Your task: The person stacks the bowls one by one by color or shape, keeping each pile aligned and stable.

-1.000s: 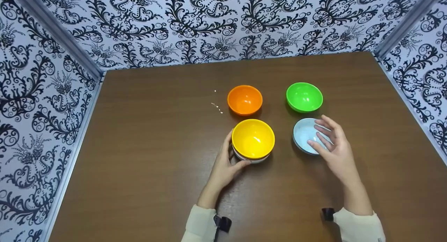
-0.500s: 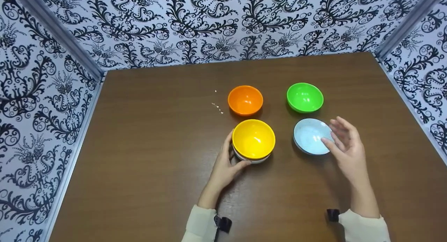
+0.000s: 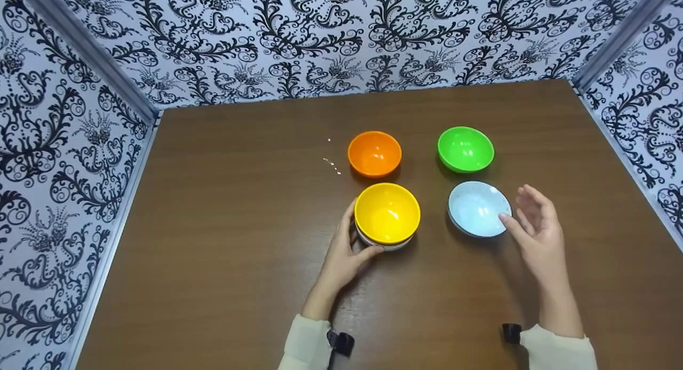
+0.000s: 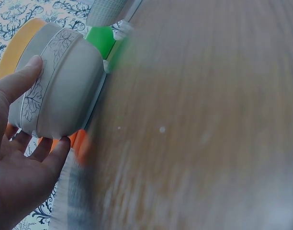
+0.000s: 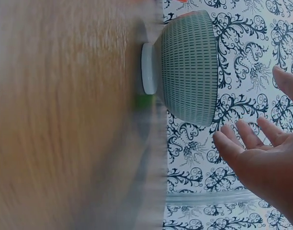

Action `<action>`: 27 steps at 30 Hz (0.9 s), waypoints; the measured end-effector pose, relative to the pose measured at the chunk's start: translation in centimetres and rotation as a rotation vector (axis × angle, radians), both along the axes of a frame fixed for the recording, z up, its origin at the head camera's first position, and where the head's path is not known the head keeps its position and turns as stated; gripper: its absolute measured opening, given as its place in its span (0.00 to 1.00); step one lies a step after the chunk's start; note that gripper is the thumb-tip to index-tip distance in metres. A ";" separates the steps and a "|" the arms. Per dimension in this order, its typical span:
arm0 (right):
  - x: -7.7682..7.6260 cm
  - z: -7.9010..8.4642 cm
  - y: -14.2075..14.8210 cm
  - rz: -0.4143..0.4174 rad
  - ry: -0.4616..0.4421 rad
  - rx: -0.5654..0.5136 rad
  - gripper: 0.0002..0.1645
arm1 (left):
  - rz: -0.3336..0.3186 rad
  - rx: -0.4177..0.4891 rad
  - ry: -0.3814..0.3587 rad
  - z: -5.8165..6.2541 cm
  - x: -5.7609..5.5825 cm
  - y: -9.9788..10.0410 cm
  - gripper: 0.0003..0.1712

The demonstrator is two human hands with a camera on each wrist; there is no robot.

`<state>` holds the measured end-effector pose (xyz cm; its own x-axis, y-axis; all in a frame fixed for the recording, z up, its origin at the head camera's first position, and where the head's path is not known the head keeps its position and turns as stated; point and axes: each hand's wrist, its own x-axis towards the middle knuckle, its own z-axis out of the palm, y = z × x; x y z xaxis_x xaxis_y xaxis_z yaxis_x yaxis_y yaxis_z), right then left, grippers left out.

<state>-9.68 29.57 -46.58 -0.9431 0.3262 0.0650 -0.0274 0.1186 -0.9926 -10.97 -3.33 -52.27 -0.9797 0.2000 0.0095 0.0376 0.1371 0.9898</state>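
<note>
My left hand (image 3: pixel 341 255) holds a white bowl (image 4: pixel 77 88) with a leafy line pattern, thumb on its near side and fingers round the far side. A yellow bowl (image 3: pixel 387 212) sits nested in its top. To the right, a pale blue bowl (image 3: pixel 475 205) stands upright on the table; the right wrist view shows small green dashes over the outside of this footed bowl (image 5: pixel 189 69). My right hand (image 3: pixel 543 247) hovers at its right side with loosely spread fingers and holds nothing; the thumb tip overlaps the bowl's rim in the head view.
Behind the nested bowls stands an orange bowl (image 3: pixel 374 154), and a green bowl (image 3: pixel 466 149) stands behind the pale blue one. Small white flecks (image 3: pixel 332 164) mark the brown table (image 3: pixel 224 210) left of the orange bowl. Patterned panels (image 3: pixel 341 39) border the table.
My right hand has moved right, from over the pale blue bowl to beside its right rim. The left hand and the bowls have stayed in place.
</note>
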 end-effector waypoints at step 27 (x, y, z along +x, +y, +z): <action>0.0 -1.8 0.1 0.001 -0.192 0.077 0.41 | 0.007 -0.011 -0.014 -0.1 0.0 0.0 0.60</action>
<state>-9.71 29.69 -48.33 -0.9410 0.3260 -0.0909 0.1609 0.1947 -0.9676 -10.97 -3.29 -52.37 -0.9812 0.1928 -0.0063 0.0228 0.1486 0.9886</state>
